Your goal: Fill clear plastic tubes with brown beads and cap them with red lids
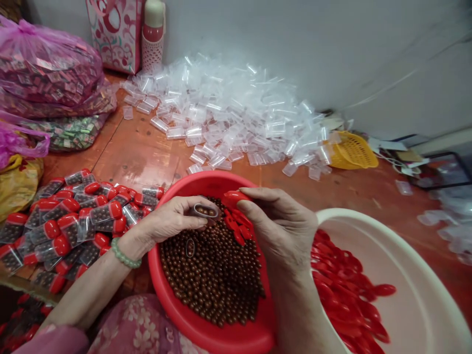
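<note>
My left hand [175, 216] pinches a small clear plastic case [205, 211], its oval mouth facing me and brown balls inside. In my right hand [285, 226] a red cap [236, 196] is gripped between thumb and fingers, a little right of the case and apart from it. Both hands are over a red basin [157, 265] of shiny brown balls [217, 275]. Among the balls stands another clear case [190, 248], mostly buried. Several loose red caps [239, 227] lie on the balls beneath my right hand.
Capped, filled cases [99, 211] are heaped at left. A white basin [416, 275] with red caps [346, 280] stands right. Empty clear cases [228, 108] pile up by the wall, beside a yellow basket [354, 150]. Pink bags [47, 69], a patterned bag [114, 39] and a bottle [153, 37] stand back left.
</note>
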The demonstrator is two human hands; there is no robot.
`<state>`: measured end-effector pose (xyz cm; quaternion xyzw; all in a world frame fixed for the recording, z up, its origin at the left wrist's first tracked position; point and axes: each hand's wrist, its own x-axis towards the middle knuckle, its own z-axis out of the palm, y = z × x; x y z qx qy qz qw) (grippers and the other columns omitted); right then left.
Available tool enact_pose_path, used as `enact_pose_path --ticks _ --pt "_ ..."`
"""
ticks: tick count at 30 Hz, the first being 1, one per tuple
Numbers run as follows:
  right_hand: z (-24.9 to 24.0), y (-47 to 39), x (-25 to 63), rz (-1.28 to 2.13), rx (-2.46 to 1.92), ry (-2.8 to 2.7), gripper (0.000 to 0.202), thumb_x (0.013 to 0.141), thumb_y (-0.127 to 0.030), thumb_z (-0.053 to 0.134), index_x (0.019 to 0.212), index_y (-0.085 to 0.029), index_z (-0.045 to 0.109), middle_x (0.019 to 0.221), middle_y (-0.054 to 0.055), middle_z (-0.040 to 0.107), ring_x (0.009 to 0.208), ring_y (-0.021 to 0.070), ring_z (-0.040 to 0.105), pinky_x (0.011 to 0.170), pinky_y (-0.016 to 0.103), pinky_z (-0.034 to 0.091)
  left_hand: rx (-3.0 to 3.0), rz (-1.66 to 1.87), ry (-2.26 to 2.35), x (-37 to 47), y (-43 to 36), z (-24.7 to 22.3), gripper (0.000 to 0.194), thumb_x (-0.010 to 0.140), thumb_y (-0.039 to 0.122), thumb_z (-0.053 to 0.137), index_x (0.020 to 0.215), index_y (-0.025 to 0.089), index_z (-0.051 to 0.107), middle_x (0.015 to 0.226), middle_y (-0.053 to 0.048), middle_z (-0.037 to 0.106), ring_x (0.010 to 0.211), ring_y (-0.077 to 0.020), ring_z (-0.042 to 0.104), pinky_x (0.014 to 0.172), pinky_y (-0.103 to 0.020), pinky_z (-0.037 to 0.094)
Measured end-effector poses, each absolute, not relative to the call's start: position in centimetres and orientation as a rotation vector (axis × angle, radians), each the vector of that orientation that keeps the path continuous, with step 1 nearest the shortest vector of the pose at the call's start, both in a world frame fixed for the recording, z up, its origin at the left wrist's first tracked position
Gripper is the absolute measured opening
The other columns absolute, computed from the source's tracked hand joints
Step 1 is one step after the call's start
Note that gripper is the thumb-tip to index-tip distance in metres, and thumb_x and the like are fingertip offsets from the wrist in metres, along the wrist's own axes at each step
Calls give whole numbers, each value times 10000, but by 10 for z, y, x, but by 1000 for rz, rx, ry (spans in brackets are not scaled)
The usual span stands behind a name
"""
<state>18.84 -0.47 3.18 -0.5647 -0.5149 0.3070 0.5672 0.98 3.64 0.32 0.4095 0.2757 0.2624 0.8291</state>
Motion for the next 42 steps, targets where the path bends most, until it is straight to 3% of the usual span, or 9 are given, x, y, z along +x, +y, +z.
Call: enact_pose_path --ticks 9,14,28,36,42 --pt "24 -8 178 801 -1291 -1205 198 749 -213 773 936 -263 731 900 -3 748 820 148 713 784 295 594 946 541 603 12 35 5 244 774 131 645 1016 151 673 912 -30 658 807 -120 582 779 -286 465" --pt "23 -8 174 827 -1297 -1295 165 771 -228 754 932 -257 728 914 7 743 850 163 709 833 333 586 1062 561 592 18 36 2 241 805 96 611 1028 147 687 947 -28 683 899 -137 594 940 -340 430" --pt "25 -4 171 970 -1266 -1183 163 783 -208 738 933 -273 726 876 -21 763 766 130 722 696 248 603 969 519 596 16 37 4 291 800 82 609 1072 152 684 972 -35 700 947 -152 612 990 -365 411" --pt "16 -8 171 727 -1317 -1400 131 807 -240 712 936 -242 690 924 26 732 864 171 693 812 349 586 922 532 597 16 36 3 231 756 105 648 982 138 685 826 -3 646 785 -109 550 814 -276 423" --pt "14 -10 169 589 -1322 -1462 140 818 -209 695 952 -247 671 909 25 719 838 172 685 798 360 576 916 536 593 16 36 1 192 770 133 637 961 131 654 782 9 594 702 -90 516 697 -241 411"
